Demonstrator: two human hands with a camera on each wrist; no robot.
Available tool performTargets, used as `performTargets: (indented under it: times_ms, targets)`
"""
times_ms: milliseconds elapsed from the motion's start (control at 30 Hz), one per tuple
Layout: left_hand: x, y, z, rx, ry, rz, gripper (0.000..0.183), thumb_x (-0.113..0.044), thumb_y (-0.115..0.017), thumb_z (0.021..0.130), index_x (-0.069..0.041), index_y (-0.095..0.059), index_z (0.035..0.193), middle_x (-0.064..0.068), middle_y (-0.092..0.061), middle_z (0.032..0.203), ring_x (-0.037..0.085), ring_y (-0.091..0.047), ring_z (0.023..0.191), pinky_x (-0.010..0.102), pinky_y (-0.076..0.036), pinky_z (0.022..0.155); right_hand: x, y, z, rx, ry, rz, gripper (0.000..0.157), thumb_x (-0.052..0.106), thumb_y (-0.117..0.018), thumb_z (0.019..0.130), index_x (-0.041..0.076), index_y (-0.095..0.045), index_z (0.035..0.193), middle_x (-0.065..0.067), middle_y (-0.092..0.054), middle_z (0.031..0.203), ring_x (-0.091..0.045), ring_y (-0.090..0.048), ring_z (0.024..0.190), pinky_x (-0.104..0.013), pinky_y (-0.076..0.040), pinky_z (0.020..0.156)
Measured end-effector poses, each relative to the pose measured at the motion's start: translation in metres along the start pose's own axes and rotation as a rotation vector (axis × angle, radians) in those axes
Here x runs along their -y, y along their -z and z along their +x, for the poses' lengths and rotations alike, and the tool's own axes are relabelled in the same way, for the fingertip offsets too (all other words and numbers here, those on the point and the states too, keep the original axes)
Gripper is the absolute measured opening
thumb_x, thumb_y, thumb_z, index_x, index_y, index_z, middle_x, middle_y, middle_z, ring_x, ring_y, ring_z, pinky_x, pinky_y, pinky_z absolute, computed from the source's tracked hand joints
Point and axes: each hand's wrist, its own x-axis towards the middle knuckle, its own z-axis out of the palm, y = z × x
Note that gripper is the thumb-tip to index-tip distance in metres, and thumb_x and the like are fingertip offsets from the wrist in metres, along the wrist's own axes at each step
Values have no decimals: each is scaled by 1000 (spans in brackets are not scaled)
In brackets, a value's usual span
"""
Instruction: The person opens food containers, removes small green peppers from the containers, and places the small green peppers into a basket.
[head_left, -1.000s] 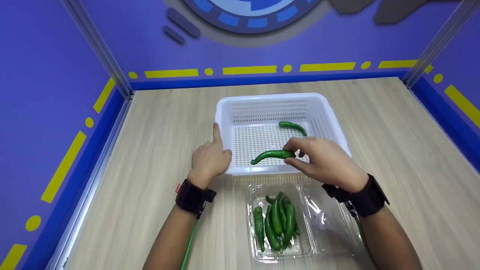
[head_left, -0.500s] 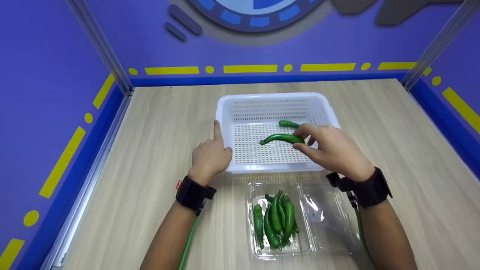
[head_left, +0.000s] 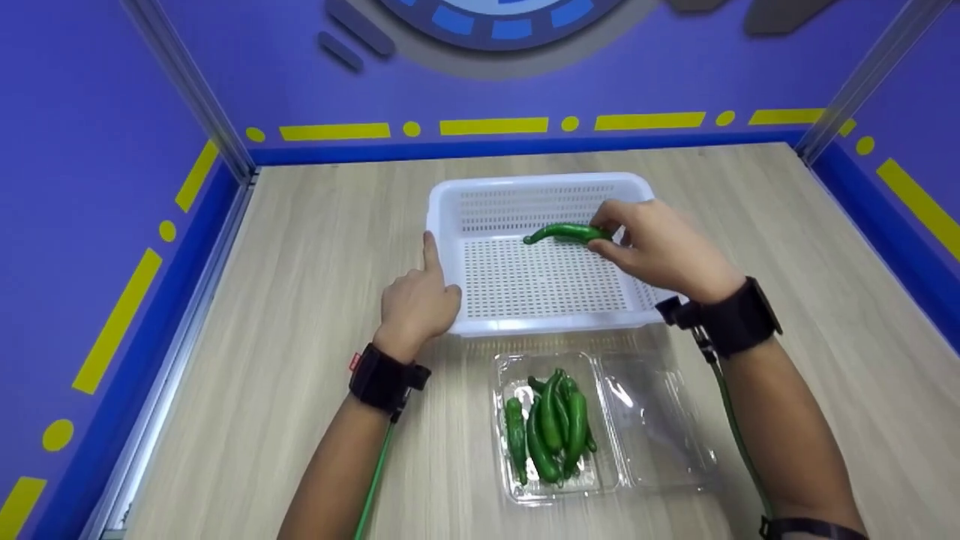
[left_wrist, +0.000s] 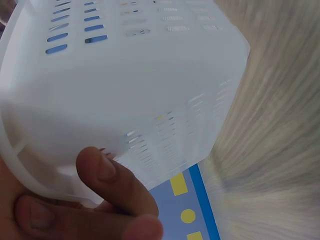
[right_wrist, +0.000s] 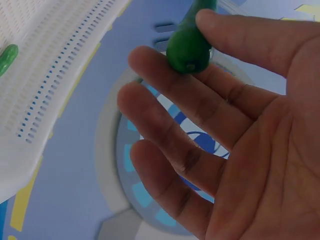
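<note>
My right hand (head_left: 664,251) pinches a curved green chili pepper (head_left: 566,232) near its thick end, between thumb and fingers. It is held over the back right part of a white perforated plastic basket (head_left: 517,325). Another green pepper (right_wrist: 7,58) lies in the basket in the right wrist view; in the head view the held one largely covers it. At the basket's front left corner, my left hand (head_left: 418,304) grips the rim, index finger stretched along the left side. Curled fingers (left_wrist: 120,187) show under the rim in the left wrist view.
In front of the basket lies an opened clear plastic clamshell box (head_left: 504,480) with several green chili peppers (head_left: 553,420) in it. Its transparent lid (head_left: 664,442) is folded out to the right. Blue-purple panels (head_left: 337,97) stand along the back and sides of the wooden table (head_left: 300,247).
My right hand has carried the pepper from the basket's front toward its back, over the other pepper. My left hand keeps its place on the rim. The head view has shifted slightly.
</note>
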Motion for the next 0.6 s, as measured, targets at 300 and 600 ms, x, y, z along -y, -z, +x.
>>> performTargets:
  times_ms: [300, 600]
  targets:
    - [0, 2, -1, 0, 4, 6, 89, -31, -48, 96, -3, 4, 163, 11, -64, 74, 26, -62, 62, 39, -42, 51, -21, -4, 24, 53, -91, 9, 17, 17, -70, 95, 5, -70, 105, -10, -74, 98, -23, -68, 87, -38, -48, 76]
    - [-2, 1, 0, -7, 7, -3, 88, -27, -48, 94, -1, 1, 163, 13, -65, 76, 27, -63, 64, 40, -41, 53, -48, -17, 41, 95, -138, 36, 20, 17, -70, 93, 1, -71, 105, -15, -73, 99, -29, -68, 93, -46, -50, 85]
